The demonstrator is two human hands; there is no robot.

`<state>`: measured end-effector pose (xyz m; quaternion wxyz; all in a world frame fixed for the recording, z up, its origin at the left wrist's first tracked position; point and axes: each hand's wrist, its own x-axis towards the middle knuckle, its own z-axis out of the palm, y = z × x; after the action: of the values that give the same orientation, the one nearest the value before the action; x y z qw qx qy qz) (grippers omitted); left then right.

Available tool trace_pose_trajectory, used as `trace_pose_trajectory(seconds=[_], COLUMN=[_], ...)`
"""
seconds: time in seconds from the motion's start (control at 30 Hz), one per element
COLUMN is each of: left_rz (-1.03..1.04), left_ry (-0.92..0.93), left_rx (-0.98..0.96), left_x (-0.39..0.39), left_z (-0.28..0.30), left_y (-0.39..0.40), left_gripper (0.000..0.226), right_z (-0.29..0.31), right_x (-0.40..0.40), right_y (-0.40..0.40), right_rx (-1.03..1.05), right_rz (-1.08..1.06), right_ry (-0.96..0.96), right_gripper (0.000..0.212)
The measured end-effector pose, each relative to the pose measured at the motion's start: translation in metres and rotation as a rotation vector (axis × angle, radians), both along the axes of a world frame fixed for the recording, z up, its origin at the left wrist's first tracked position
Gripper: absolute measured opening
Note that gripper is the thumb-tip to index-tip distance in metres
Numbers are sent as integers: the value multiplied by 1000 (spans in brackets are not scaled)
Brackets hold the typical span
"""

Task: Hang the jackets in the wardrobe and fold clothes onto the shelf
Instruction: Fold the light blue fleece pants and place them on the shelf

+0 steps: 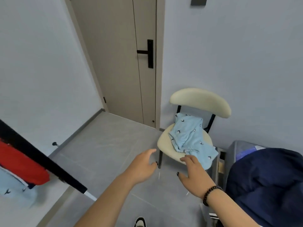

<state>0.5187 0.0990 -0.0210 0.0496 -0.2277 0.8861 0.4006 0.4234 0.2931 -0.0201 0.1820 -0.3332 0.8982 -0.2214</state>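
A light blue garment with small dark bird prints (pixel 190 136) lies crumpled on the seat of a cream chair (pixel 165 141) by the wall. My left hand (pixel 142 166) hovers open over the floor, just left of the chair's front edge. My right hand (pixel 193 172), a dark bead bracelet on its wrist, is spread open just in front of the garment's hanging corner and holds nothing. A dark navy padded jacket (pixel 265 185) lies bunched at the lower right. At the left edge, a red garment (pixel 19 163) and another light blue printed one (pixel 13 189) show behind a black bar (pixel 41 159).
A beige door with a black handle (pixel 148 53) stands shut behind the chair. A grey box-like unit (pixel 236 153) sits between chair and navy jacket. Grey tiled floor (pixel 106 153) stretches toward the door. My shoe (pixel 140 222) shows at the bottom.
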Motion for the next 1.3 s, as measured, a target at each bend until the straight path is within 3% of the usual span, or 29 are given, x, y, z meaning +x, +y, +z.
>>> trace_pose_trajectory(seconds=[0.53, 0.9, 1.2, 1.3], left_rz=[-116, -117, 169, 444], left_ry=[-82, -282, -523, -526], left_rx=[106, 219, 449, 522], left_x=[-214, -340, -421, -438], left_z=[-67, -143, -245, -284], left_y=[-86, -92, -51, -32], left_gripper=[57, 57, 53, 25], right_z=[-64, -135, -221, -254], right_x=[-195, -318, -403, -421], right_y=[-68, -72, -71, -69], right_rx=[117, 277, 358, 424], right_rz=[-181, -203, -95, -33], right_ry=[-195, -375, -627, -667], right_gripper=[49, 52, 47, 47])
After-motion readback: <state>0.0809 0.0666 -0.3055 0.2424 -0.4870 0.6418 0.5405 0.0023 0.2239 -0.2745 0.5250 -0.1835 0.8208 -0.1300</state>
